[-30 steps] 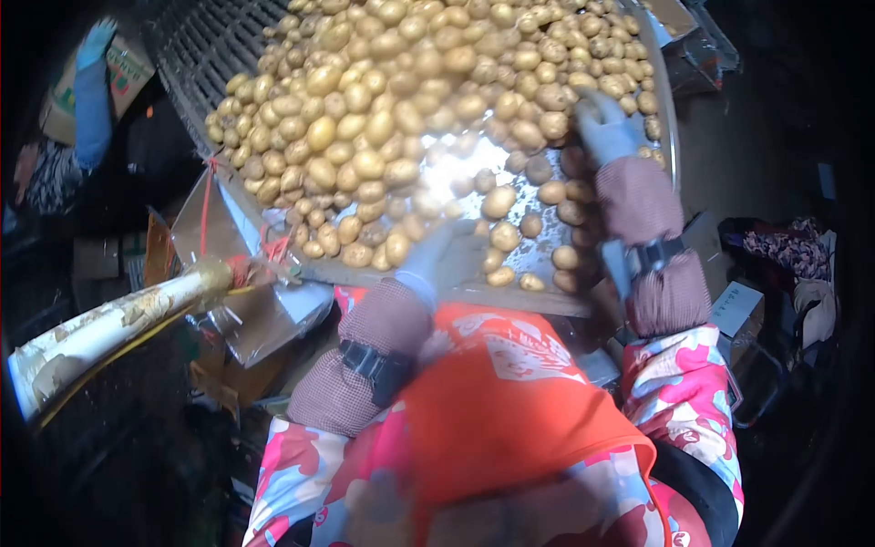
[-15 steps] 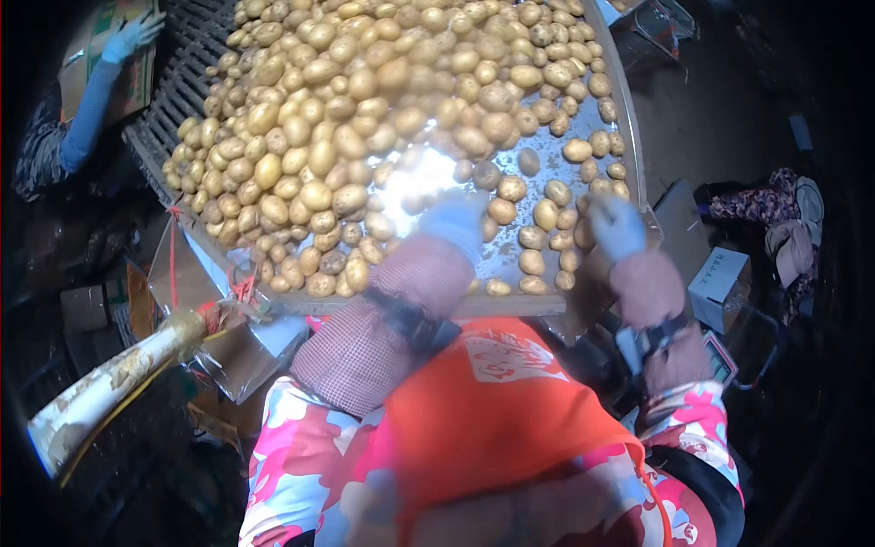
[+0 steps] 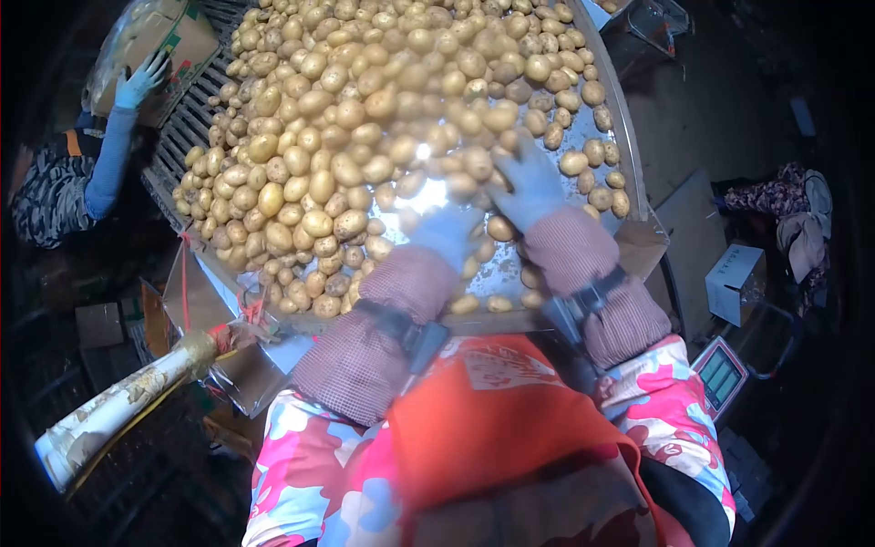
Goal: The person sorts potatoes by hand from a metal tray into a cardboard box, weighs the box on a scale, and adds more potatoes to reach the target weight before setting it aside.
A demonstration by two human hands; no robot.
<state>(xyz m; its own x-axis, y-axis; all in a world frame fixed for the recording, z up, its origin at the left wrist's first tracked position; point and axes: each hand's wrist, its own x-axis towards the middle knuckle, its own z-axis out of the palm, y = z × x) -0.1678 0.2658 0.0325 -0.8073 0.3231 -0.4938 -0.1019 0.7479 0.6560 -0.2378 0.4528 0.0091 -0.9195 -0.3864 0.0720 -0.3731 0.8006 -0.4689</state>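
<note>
A large heap of yellow potatoes (image 3: 310, 137) covers much of a metal sorting table (image 3: 503, 273). My left hand (image 3: 447, 232), in a light blue glove, rests low among the potatoes near the front edge. Blur and glare beside it hide its fingers. Close by on the right, my right hand (image 3: 530, 187), gloved in the same blue, reaches over the table with fingers apart, touching or just above some potatoes. I cannot see anything held in it.
At the far left, another person's gloved hand (image 3: 141, 82) lies against a cardboard box (image 3: 187, 46). A worn white pole (image 3: 128, 392) juts out at lower left. On the right are a small white box (image 3: 735, 283) and a scale display (image 3: 720, 374).
My right hand has swung left from the table's right side to beside my left hand. The left hand has shifted slightly. The other person's hand has moved lower on the box.
</note>
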